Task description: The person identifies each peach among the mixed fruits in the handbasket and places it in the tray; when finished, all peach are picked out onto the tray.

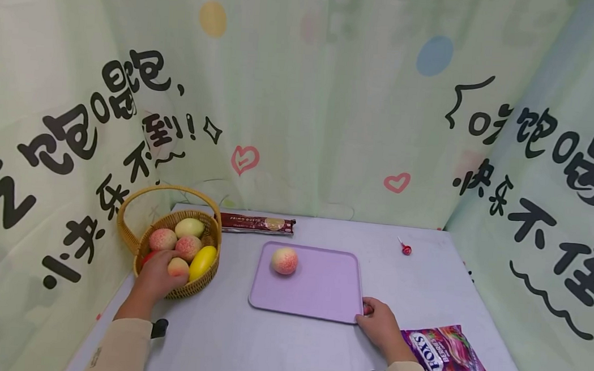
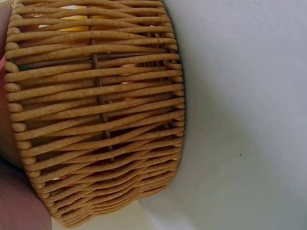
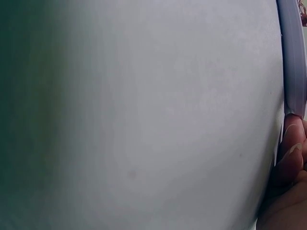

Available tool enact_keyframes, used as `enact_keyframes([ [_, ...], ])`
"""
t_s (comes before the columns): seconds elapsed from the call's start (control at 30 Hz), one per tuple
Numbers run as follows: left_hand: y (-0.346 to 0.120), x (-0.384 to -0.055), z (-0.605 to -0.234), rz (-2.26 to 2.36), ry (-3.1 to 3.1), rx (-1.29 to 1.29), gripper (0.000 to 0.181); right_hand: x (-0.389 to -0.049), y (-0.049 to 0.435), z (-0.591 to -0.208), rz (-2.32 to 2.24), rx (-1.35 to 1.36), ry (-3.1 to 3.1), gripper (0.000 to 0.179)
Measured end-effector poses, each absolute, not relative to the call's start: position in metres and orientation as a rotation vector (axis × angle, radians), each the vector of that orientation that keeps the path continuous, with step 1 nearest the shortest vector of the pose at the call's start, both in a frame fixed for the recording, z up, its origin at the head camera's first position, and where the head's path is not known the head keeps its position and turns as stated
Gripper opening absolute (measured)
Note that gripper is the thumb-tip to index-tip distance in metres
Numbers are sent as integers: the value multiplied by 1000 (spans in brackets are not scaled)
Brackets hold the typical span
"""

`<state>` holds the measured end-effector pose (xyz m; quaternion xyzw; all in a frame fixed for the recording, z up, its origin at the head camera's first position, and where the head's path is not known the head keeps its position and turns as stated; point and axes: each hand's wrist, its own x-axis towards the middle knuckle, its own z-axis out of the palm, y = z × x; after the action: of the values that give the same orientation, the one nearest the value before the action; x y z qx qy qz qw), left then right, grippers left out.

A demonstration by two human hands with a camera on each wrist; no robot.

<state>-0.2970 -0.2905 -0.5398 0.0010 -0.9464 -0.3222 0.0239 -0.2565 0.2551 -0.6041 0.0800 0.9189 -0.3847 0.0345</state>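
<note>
My left hand [image 1: 154,277] reaches over the near rim of a wicker basket [image 1: 200,284] and grips a small pale-orange peach [image 1: 178,267] inside it. Other fruit lies around that hand: two pinkish peaches, including one peach [image 1: 163,240] at the left, a pale green-yellow fruit [image 1: 189,226] and a yellow mango-like fruit [image 1: 202,262]. In the left wrist view the basket's woven side [image 2: 96,105] hides most of the hand. At the near right corner of a purple tray [image 1: 316,289], my right hand [image 1: 381,328] pinches the edge. One peach [image 1: 284,261] rests on the tray's far left part.
Behind the tray, a dark red spaghetti packet [image 1: 259,224] lies beside the basket. A red lollipop [image 1: 406,249] is at the back right, and a purple Fox's candy bag [image 1: 450,356] lies right of my right forearm. Printed curtains [image 1: 327,108] enclose the white table.
</note>
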Motion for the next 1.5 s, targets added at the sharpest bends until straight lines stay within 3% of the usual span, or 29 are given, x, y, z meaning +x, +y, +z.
enact_keyframes([
  [1.2, -274, -281, -508, -1009, -2822, -29, 72, -257, 254, -605, -1174, 254, 2813, 51],
  [1.5, -258, -275, -487, -941, -2697, -228, 56, -259, 256, -607, -1156, 257, 2827, 52],
])
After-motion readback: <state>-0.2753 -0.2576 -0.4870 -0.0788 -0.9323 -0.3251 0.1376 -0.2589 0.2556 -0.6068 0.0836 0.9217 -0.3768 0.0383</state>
